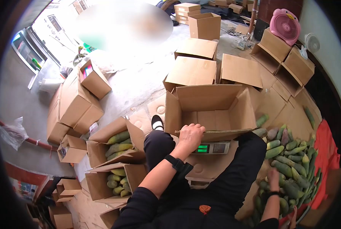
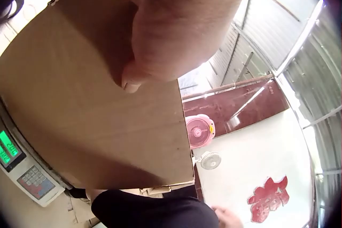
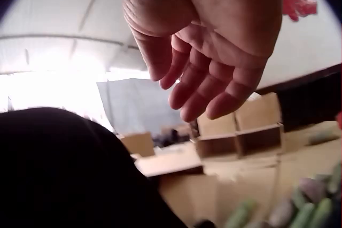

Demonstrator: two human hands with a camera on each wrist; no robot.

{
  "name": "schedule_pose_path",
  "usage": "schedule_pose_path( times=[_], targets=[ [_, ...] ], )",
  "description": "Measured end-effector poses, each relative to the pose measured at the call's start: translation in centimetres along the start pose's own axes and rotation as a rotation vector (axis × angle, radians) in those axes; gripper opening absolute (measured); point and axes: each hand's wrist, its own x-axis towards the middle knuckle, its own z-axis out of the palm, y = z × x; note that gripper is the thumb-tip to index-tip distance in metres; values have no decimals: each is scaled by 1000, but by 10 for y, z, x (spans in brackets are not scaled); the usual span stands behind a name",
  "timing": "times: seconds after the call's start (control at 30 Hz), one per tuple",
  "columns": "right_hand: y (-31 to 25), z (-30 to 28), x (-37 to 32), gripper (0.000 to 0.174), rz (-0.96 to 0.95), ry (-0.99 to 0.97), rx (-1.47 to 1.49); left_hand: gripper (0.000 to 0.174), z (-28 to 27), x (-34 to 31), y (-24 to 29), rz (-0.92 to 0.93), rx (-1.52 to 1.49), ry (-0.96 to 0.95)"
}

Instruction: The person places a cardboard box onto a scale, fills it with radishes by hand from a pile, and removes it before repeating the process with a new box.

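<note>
White glare across the floor (image 1: 134, 72), dark curved frame edges, soft blur in the right wrist view.

My right knee (image 1: 251, 148) stands between my right hand (image 1: 273, 177) and the cardboard carton (image 1: 208, 98). The carton's open top admits a hand from above; my left hand (image 1: 191, 137) obstructs part of its near rim.

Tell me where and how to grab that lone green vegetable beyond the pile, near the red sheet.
I'd grip the green vegetable around its middle, coming from above with the right hand and closing across its narrow width. It lies on its side, long and slim, clear of the pile, so both long sides look free.
</note>
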Motion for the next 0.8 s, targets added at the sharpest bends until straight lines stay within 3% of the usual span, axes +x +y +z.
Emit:
schedule_pose_path(
  times=[0.03, 0.07, 0.1, 0.17, 0.8],
  targets=[
    [53, 52, -24, 20, -203, -165, -420, 8, -1, -1, 1, 3, 9, -7],
    [72, 81, -65, 24, -518, -429, -1069, 9, -2, -2, 2, 8, 20, -15],
    [60, 78, -104, 26, -762, -529, -1249, 9, -2, -3, 3, 6, 27, -17],
    [-29, 3, -165, 48, 131, -778, -362, 9, -3, -3, 4, 2, 16, -35],
    [35, 80, -205, 53, -66, -711, -153, 13, -2, -4, 11, -9, 87, -67]
  ],
)
